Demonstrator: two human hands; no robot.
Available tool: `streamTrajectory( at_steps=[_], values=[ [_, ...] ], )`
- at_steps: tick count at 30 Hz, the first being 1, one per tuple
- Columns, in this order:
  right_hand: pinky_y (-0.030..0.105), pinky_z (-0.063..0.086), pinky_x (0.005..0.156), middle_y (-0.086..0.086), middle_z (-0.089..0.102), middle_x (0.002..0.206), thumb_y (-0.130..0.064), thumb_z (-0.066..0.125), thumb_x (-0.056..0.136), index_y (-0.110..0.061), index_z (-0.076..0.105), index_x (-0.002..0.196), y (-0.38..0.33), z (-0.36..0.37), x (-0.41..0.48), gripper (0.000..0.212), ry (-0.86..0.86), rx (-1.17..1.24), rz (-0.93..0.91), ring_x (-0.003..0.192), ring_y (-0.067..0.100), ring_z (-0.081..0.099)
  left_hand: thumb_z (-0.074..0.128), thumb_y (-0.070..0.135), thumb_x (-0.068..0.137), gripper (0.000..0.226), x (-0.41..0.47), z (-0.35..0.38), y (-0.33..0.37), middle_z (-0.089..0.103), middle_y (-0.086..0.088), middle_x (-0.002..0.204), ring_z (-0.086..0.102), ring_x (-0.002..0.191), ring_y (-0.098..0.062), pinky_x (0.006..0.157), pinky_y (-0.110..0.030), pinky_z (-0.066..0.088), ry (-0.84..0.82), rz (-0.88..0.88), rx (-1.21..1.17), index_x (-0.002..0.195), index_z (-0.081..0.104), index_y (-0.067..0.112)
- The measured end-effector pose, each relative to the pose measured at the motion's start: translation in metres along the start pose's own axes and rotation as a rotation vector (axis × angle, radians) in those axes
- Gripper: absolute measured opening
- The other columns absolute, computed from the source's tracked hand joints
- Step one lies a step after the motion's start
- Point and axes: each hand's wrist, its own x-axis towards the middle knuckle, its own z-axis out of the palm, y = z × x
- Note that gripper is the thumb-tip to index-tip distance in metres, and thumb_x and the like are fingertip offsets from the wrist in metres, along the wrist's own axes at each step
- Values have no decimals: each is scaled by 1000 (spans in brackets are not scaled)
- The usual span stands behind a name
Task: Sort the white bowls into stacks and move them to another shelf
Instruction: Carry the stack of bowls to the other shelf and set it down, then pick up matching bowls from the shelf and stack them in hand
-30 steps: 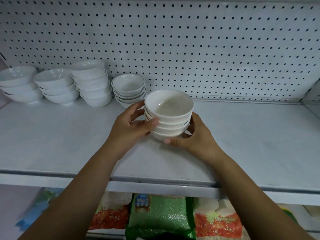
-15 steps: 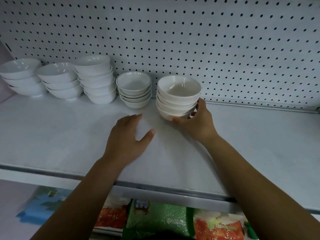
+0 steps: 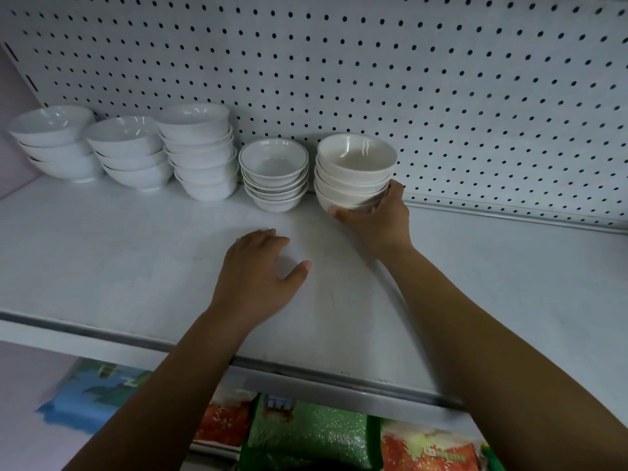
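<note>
Cream bowl stack (image 3: 355,171) on shelf (image 3: 136,249) beside rimmed stack (image 3: 273,175); right grip (image 3: 377,222) curls round base. Left grip (image 3: 261,270) wide, empty. Likely placing step; next, release without tipping.

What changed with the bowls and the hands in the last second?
The stack of cream bowls moved from the front of the shelf, where both hands held it, back to the pegboard, beside the dark-rimmed bowl stack. The left hand let go and is now open over the shelf; the right hand still grips the stack's base. The dark-rimmed stack and the three larger bowl stacks stayed put.
</note>
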Motion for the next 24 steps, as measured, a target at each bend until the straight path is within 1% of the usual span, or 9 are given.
streamTrajectory(
  at_steps=[3, 7, 10, 13, 16, 18, 20, 22, 24],
  values=[
    [-4, 38, 57, -17, 54, 105, -35, 96, 66, -16, 44, 130, -1, 3, 2, 85, 3, -3, 17, 84, -11, 50, 59, 64, 88, 68, -1, 1, -1, 53, -4, 153, 44, 144, -23, 120, -49, 34, 14, -3, -2, 139, 63, 19],
    [-4, 38, 58, -23, 50, 100, -36, 96, 66, -16, 43, 131, 1, 0, 3, 87, -17, -25, 25, 84, -9, 51, 64, 59, 92, 61, 0, 3, -4, 50, -1, 156, 42, 146, -21, 121, -46, 34, 16, -3, -6, 139, 63, 21],
    [4, 38, 66, -18, 51, 107, -38, 96, 66, -16, 41, 138, 0, -6, 4, 93, -48, -53, 7, 91, -2, 53, 63, 61, 91, 62, -1, 4, -5, 49, -1, 156, 41, 146, -21, 120, -47, 34, 15, 3, -16, 139, 63, 22],
    [20, 43, 82, -14, 51, 115, -38, 95, 67, -15, 39, 143, -2, -10, 4, 97, -76, -61, 11, 105, 10, 55, 57, 70, 83, 72, -1, 2, -3, 49, -1, 156, 40, 146, -20, 121, -45, 32, 4, -10, -21, 138, 63, 23],
    [29, 46, 91, -10, 51, 121, -40, 94, 68, -13, 37, 144, -3, -13, -3, 99, -105, -69, 34, 117, 16, 57, 64, 73, 83, 76, 0, -4, -2, 43, 2, 160, 33, 150, -16, 124, -42, 27, -60, -19, -37, 143, 58, 26],
    [30, 45, 92, -7, 49, 124, -43, 92, 71, -11, 34, 146, -4, -16, -14, 100, -127, -108, 54, 120, 17, 56, 68, 69, 85, 76, -4, -11, -3, 39, 5, 162, 29, 153, -13, 126, -41, 24, -106, -18, -73, 146, 54, 27],
    [29, 41, 92, -1, 52, 137, -48, 87, 75, -11, 33, 150, -5, -21, -33, 100, -153, -164, 70, 126, 20, 54, 69, 67, 85, 75, -14, -20, -7, 39, 7, 162, 28, 152, -11, 126, -37, 24, -96, -1, -104, 147, 53, 28],
    [27, 38, 94, 3, 48, 151, -53, 82, 80, -13, 32, 153, -11, -28, -55, 97, -195, -231, 63, 136, 23, 49, 70, 63, 86, 74, -30, -31, -12, 40, 8, 162, 31, 150, -10, 121, -27, 24, -58, 12, -117, 149, 52, 28],
    [25, 33, 99, 1, 41, 159, -56, 77, 83, -18, 29, 158, -21, -30, -82, 96, -267, -295, 23, 144, 23, 41, 72, 57, 88, 71, -51, -42, -18, 44, 7, 159, 35, 147, -10, 113, -19, 23, 4, 14, -130, 148, 53, 25]
  ],
)
